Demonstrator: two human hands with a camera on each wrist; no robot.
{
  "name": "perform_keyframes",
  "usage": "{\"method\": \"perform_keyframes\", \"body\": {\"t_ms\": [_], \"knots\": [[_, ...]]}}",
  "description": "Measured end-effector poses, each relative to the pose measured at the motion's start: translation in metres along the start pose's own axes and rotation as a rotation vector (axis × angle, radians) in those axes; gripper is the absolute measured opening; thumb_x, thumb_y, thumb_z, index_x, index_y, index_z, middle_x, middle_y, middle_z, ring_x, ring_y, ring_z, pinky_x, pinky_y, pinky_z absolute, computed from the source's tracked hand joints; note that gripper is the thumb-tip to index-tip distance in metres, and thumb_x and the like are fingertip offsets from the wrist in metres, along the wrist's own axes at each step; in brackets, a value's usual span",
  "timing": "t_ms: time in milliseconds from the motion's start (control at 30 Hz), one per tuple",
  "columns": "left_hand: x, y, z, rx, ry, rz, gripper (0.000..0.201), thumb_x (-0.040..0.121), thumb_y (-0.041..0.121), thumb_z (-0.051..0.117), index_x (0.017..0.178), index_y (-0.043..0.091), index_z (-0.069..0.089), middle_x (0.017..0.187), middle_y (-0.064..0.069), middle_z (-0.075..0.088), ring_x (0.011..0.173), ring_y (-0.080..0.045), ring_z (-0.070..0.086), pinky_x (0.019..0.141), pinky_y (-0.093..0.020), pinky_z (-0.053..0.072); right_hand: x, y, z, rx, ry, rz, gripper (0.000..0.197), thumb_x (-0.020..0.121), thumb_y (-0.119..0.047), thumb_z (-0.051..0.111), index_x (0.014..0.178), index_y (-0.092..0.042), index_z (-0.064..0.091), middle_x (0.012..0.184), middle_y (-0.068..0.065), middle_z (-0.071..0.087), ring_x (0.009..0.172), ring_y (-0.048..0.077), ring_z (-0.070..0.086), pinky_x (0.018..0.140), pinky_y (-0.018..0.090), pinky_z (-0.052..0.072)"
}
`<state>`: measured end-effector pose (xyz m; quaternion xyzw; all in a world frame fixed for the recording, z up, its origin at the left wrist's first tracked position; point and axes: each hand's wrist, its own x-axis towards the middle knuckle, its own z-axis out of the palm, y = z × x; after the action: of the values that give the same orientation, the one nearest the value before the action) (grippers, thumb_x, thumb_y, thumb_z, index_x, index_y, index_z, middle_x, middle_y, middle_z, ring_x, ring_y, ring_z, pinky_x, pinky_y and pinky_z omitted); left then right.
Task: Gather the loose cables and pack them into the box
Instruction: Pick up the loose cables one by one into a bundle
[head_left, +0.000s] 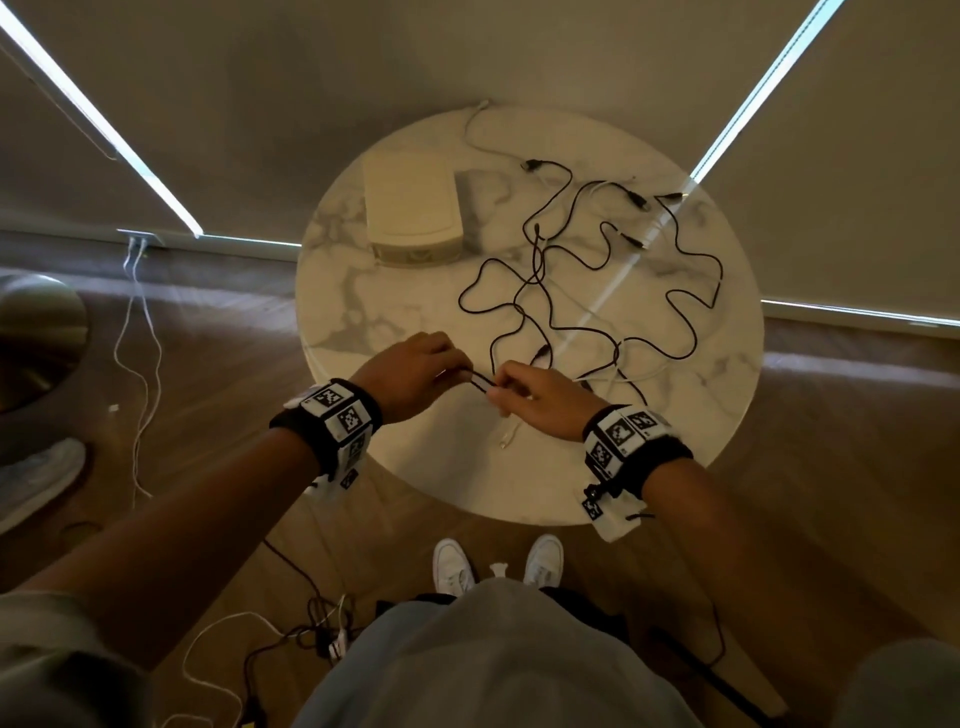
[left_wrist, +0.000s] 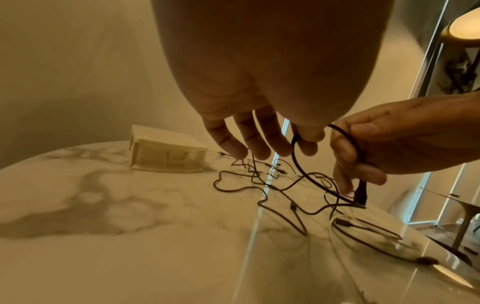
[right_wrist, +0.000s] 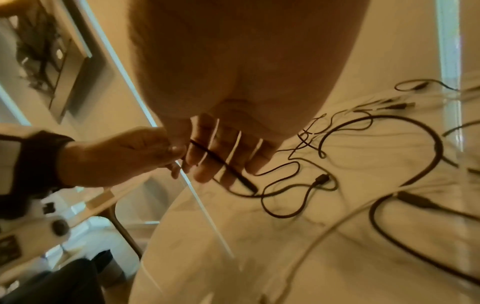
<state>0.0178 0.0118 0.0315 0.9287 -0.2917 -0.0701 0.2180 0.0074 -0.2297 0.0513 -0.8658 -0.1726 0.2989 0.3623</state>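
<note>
A cream box stands at the back left of the round marble table. Loose black cables lie tangled across the table's right half, with white cables among them. Over the front of the table both hands hold one black cable. My left hand pinches it between thumb and forefinger, its other fingers hanging loose. My right hand grips the same cable just to the right; its plug end hangs below the fingers.
A white plug end lies on the table under my right hand. Another white cable hangs over the far edge. More cables trail over the wooden floor at left and by my white shoes.
</note>
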Motion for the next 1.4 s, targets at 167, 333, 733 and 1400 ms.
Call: {"method": "perform_keyframes", "body": {"t_ms": [167,333,733,1400], "knots": [[0.022,0.012,-0.005,-0.032,0.043,-0.064,0.033,0.1,0.043,0.043,0.112,0.02,0.063,0.098,0.0,0.06,0.086,-0.019,0.055,0.075,-0.035,0.049,0.001,-0.011,-0.007,0.303,0.259,-0.031,0.024,0.107,-0.021,0.046,0.099,-0.008,0.065,0.081,0.003,0.068,0.074,0.009,0.065,0.074,0.017,0.05],[0.042,0.038,0.003,-0.313,-0.079,-0.228,0.025,0.101,0.043,0.043,0.106,0.024,0.059,0.09,0.006,0.06,0.078,-0.01,0.053,0.069,-0.025,0.041,-0.015,-0.013,-0.02,0.881,0.198,0.037,0.028,0.108,-0.015,0.04,0.094,-0.005,0.062,0.061,-0.001,0.046,0.05,0.012,0.04,0.056,0.029,0.032],[0.07,0.052,-0.006,-0.256,-0.407,-0.309,0.029,0.092,0.059,0.051,0.095,0.03,0.056,0.078,0.014,0.074,0.069,-0.004,0.067,0.07,-0.03,0.056,-0.062,0.053,-0.051,0.086,-0.142,0.192,0.034,0.11,-0.034,0.036,0.102,-0.011,0.06,0.071,0.0,0.048,0.053,0.006,0.044,0.052,0.024,0.036],[0.062,0.101,0.07,-0.195,-0.143,-0.638,0.063,0.093,0.043,0.056,0.141,0.028,0.019,0.108,0.009,0.067,0.087,-0.018,0.065,0.081,-0.042,0.054,-0.029,0.099,-0.026,0.676,0.323,0.28,0.026,0.107,-0.022,0.038,0.097,-0.014,0.061,0.06,0.004,0.049,0.051,0.016,0.04,0.05,0.031,0.033]]}}
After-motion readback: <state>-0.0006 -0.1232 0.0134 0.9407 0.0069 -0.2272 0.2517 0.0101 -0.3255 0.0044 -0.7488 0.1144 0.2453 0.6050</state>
